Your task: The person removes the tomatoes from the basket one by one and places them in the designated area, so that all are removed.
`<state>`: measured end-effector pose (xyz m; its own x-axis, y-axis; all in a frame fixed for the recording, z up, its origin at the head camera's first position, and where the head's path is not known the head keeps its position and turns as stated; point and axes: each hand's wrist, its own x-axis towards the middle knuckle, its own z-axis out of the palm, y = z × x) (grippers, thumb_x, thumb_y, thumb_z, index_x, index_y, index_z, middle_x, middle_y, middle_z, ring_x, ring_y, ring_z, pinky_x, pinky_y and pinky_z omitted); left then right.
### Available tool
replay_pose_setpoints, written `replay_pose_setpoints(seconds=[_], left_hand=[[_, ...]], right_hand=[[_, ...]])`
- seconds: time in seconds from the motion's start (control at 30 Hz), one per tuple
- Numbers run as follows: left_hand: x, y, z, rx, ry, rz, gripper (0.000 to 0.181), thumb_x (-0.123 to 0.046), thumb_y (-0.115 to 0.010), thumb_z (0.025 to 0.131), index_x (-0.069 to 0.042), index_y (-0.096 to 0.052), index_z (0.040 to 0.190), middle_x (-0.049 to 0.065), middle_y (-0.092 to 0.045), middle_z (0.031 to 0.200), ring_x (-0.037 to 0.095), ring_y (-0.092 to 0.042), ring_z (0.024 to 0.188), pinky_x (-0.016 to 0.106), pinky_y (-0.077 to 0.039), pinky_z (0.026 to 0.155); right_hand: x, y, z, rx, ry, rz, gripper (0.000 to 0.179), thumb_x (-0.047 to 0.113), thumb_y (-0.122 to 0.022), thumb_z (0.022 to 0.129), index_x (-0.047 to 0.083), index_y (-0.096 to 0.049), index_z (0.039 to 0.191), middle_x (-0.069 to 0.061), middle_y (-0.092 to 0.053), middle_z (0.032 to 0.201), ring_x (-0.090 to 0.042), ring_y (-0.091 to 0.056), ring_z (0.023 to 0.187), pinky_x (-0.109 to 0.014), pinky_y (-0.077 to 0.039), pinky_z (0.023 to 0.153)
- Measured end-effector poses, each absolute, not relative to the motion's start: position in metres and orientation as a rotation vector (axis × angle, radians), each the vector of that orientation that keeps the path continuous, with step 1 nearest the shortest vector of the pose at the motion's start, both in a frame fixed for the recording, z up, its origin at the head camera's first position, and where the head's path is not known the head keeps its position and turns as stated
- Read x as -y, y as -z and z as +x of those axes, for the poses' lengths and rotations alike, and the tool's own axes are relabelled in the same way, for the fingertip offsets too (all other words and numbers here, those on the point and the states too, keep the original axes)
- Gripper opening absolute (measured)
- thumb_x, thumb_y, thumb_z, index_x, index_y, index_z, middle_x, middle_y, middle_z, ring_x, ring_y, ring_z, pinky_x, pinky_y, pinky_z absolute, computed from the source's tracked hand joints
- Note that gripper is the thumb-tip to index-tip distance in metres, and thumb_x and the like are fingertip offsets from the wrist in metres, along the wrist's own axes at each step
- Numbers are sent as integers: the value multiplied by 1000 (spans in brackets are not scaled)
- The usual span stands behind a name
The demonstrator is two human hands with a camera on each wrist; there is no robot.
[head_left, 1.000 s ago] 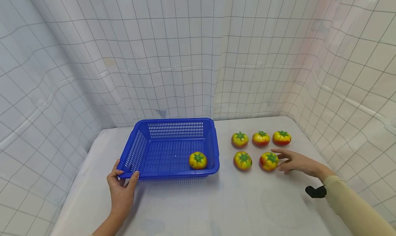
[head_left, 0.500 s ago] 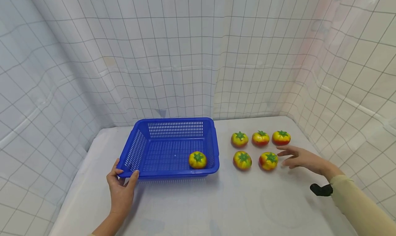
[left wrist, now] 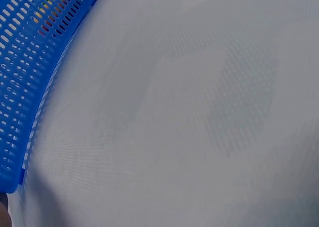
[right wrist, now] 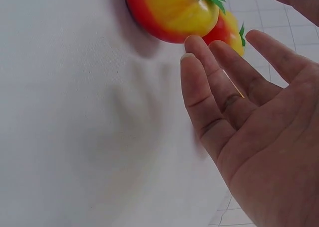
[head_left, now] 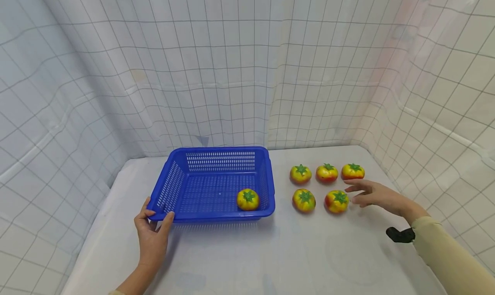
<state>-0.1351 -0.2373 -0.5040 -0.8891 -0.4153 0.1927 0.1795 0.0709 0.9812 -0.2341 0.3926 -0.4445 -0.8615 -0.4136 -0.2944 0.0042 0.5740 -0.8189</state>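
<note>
My left hand [head_left: 151,243] grips the near left corner of a blue plastic basket [head_left: 216,219], thumb at the front rim and fingers at the left side. One yellow-red tomato [head_left: 248,199] with green leaves sits in the basket's near right corner. Just right of the front-row tomato [head_left: 336,201], my right hand [head_left: 377,196] hovers with fingers spread and nothing held. The right wrist view shows the palm and loosely extended fingers [right wrist: 197,87] close to a tomato [right wrist: 174,10], apparently apart from it. In the left wrist view, the basket wall [left wrist: 42,62] is seen at the edge.
Another tomato [head_left: 304,201] lies in the front row. Behind are three more: a left tomato [head_left: 300,174], a middle tomato [head_left: 326,173] and a right tomato [head_left: 352,172]. A white cloth covers the table [head_left: 247,260]. Grid-patterned curtains [head_left: 224,71] enclose the back and sides.
My right hand has drawn back slightly to the right from the front-row tomato. The left hand keeps its hold on the basket, which stays in place.
</note>
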Motion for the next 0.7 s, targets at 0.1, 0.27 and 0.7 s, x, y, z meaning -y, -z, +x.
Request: replay_pose_setpoints(seconds=[0.1, 0.27, 0.7], left_hand=[[237, 504, -135, 1934, 1871, 238, 44, -12, -66, 101, -17, -27, 121, -10, -16, 167, 34, -34, 142, 8, -44, 90], [237, 504, -136, 1952, 1860, 249, 46, -14, -68, 100, -16, -27, 122, -10, -16, 167, 34, -33, 143, 7, -43, 90], [236, 504, -135, 1948, 1857, 249, 44, -14, -67, 101, -18, -28, 120, -11, -16, 166, 33, -34, 142, 8, -43, 90]], right_hand=[[-392, 443, -234, -2344, 1233, -338, 74, 31, -66, 96, 9, -33, 158, -23, -44, 151, -35, -54, 126, -41, -50, 94], [-390, 439, -235, -2365, 1249, -375, 70, 30, -65, 97, 9, -36, 157, -25, -44, 152, -35, -53, 128, -40, -52, 93], [-382, 418, -241, -2455, 1246, -419, 55, 30, -65, 98, 11, -49, 147, -20, -51, 146, -39, -49, 129, -38, -54, 89]])
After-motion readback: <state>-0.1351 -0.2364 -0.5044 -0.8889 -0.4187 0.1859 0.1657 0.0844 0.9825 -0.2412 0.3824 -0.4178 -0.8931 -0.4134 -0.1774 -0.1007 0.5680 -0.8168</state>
